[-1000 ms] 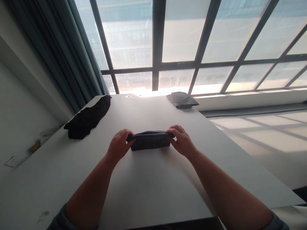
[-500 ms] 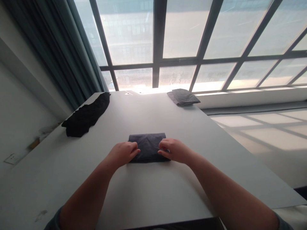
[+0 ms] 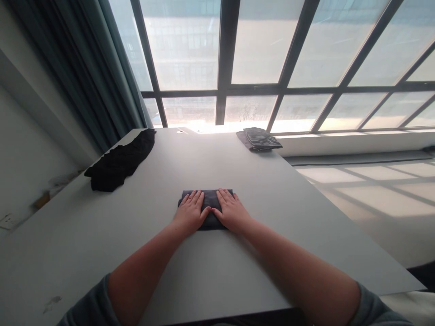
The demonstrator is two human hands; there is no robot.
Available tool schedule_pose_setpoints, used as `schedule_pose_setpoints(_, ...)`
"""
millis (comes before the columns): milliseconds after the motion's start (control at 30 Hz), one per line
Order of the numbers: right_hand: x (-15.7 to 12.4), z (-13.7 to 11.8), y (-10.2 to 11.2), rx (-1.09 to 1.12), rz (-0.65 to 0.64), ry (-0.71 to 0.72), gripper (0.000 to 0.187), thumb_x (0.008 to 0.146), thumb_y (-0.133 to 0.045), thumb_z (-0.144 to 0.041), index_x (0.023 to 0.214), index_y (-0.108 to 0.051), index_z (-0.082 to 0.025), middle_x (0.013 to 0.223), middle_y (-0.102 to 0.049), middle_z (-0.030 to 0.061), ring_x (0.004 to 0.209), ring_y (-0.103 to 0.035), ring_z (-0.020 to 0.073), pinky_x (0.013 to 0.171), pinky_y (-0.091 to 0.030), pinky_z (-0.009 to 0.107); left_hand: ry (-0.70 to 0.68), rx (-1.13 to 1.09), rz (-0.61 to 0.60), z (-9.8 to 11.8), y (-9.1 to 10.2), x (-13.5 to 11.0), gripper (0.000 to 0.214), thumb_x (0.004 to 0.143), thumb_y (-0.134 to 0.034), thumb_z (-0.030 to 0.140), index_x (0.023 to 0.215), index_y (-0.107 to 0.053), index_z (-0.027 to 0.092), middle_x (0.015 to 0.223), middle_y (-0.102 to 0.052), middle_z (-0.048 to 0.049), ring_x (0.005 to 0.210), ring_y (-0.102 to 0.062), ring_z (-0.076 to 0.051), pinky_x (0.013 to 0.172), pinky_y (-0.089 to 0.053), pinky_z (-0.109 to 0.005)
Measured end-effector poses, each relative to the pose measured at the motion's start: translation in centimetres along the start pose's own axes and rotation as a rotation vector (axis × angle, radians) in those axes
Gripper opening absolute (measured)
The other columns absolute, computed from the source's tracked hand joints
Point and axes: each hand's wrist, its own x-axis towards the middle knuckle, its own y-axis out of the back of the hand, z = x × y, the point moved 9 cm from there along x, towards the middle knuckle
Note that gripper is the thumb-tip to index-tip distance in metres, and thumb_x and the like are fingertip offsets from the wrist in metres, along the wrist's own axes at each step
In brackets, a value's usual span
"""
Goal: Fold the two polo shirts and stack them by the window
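A dark grey-blue folded cloth, roughly rectangular, lies flat on the white table in front of me. My left hand rests palm down on its left half, fingers stretched out toward the far edge. On the right half lies my right hand, also flat with its fingers extended. The two thumbs point inward and nearly meet over the middle of the cloth. Both hands cover much of it, so its far middle and near edge show best.
A crumpled black garment lies at the table's far left. Near the far right corner sits a folded striped cloth with a plain grey piece beside it. A dark curtain hangs at the left, and large windows stand behind the table.
Both hands have gone from pinching the cloth's left and right sides to lying flat on top of it, closer together. The cloth stays in about the same place.
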Motion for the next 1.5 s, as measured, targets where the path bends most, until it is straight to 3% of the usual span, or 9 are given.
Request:
schedule_pose_setpoints(233, -0.1, 1.3, 0.3, -0.006, -0.013, -0.086, 0.088, 0.101, -0.031, -0.068, 0.168, -0.021, -0.012, 0.171, -0.009, 0.0132, 0.162, -0.013, 0.0285, 0.133, -0.006, 0.053, 0.296, 0.106, -0.013, -3.2, 0.4, -0.5, 0.072, 0.105, -0.032, 0.051, 0.158, -0.038, 0.003, 0.167, -0.028, -0.0253, 0.157, -0.028, -0.037, 0.127, -0.024, -0.053)
schedule_pose_setpoints(567, 0.2, 4.8, 1.3, -0.009, -0.02, -0.157, 0.068, 0.107, -0.032, -0.042, 0.164, -0.029, -0.007, 0.167, -0.027, 0.0159, 0.158, -0.025, 0.027, 0.132, -0.015, 0.053, 0.328, 0.133, -0.072, -5.0, 1.6, -1.1, 0.067, 0.105, -0.036, 0.047, 0.154, -0.042, 0.001, 0.16, -0.041, -0.0274, 0.151, -0.039, -0.035, 0.122, -0.033, -0.05)
schedule_pose_setpoints(733, 0.0, 5.5, 4.1, 0.013, 0.153, -0.115, 0.059, 0.102, -0.047, -0.039, 0.153, -0.05, -0.011, 0.149, -0.054, 0.0158, 0.141, -0.048, 0.0266, 0.124, -0.032, 0.042, 0.373, 0.132, 0.001, -7.5, 5.4, -2.0, 0.047, 0.104, -0.032, 0.034, 0.121, -0.068, 0.009, 0.121, -0.073, -0.0238, 0.109, -0.071, -0.035, 0.092, -0.054, -0.046)
schedule_pose_setpoints(900, -0.4, 5.8, 5.8, 0.091, 0.251, -0.111, 0.034, 0.098, -0.053, -0.034, 0.12, -0.072, -0.017, 0.114, -0.072, 0.0097, 0.109, -0.063, 0.0196, 0.105, -0.044, 0.031, 0.451, 0.029, -0.083, -9.9, 6.2, -2.5, 0.04, 0.1, -0.039, 0.038, 0.096, -0.074, 0.018, 0.097, -0.078, -0.0159, 0.089, -0.073, -0.029, 0.077, -0.052, -0.037)
schedule_pose_setpoints(1033, -0.5, 5.4, 5.3, 0.151, 0.195, -0.121, 0.027, 0.096, -0.056, -0.034, 0.11, -0.073, -0.019, 0.106, -0.073, 0.0066, 0.093, -0.064, 0.0151, 0.086, -0.045, 0.024, 0.437, -0.042, -0.146, -8.6, 5.4, -3.1, 0.043, 0.096, -0.046, 0.053, 0.103, -0.075, 0.022, 0.101, -0.079, -0.0117, 0.095, -0.073, -0.029, 0.075, -0.051, -0.033)
schedule_pose_setpoints(1133, -0.6, 5.3, 5.2, 0.15, 0.168, -0.133, 0.025, 0.096, -0.057, -0.035, 0.109, -0.072, -0.02, 0.103, -0.073, 0.0051, 0.088, -0.064, 0.0139, 0.08, -0.044, 0.022, 0.431, -0.077, -0.171, -7.6, 4.9, -4.1, 0.045, 0.096, -0.047, 0.053, 0.11, -0.074, 0.021, 0.106, -0.079, -0.0131, 0.1, -0.073, -0.03, 0.079, -0.052, -0.035)
schedule_pose_setpoints(1333, -1.3, 5.1, 4.8, 0.085, 0.071, -0.165, 0.051, 0.094, -0.061, -0.053, 0.135, -0.062, -0.022, 0.117, -0.071, 0.0093, 0.097, -0.066, 0.02, 0.078, -0.043, 0.025, 0.397, -0.175, -0.108, -8.3, 4.5, -5.0, 0.038, 0.097, -0.049, 0.029, 0.131, -0.064, 0.019, 0.107, -0.078, -0.0121, 0.1, -0.073, -0.028, 0.087, -0.054, -0.037)
schedule_pose_setpoints(1433, -1.6, 4.8, 3.8, 0.096, -0.028, -0.152, 0.056, 0.093, -0.062, -0.039, 0.145, -0.053, -0.021, 0.102, -0.072, 0.0084, 0.084, -0.066, 0.0179, 0.073, -0.041, 0.023, 0.244, -0.111, 0.042, -8.8, 5.2, -3.4, 0.056, 0.092, -0.049, 0.012, 0.146, -0.055, 0.024, 0.135, -0.069, -0.0125, 0.119, -0.068, -0.026, 0.104, -0.052, -0.042)
schedule_pose_setpoints(1500, -1.3, 4.3, 3.4, 0.148, -0.037, -0.088, 0.055, 0.089, -0.06, -0.025, 0.143, -0.053, -0.022, 0.101, -0.072, 0.0058, 0.084, -0.066, 0.0157, 0.075, -0.041, 0.022, 0.073, -0.126, 0.079, -8.4, 5.0, -2.2, 0.062, 0.088, -0.048, 0.005, 0.143, -0.059, 0.03, 0.152, -0.057, -0.0076, 0.136, -0.057, -0.024, 0.116, -0.044, -0.044)
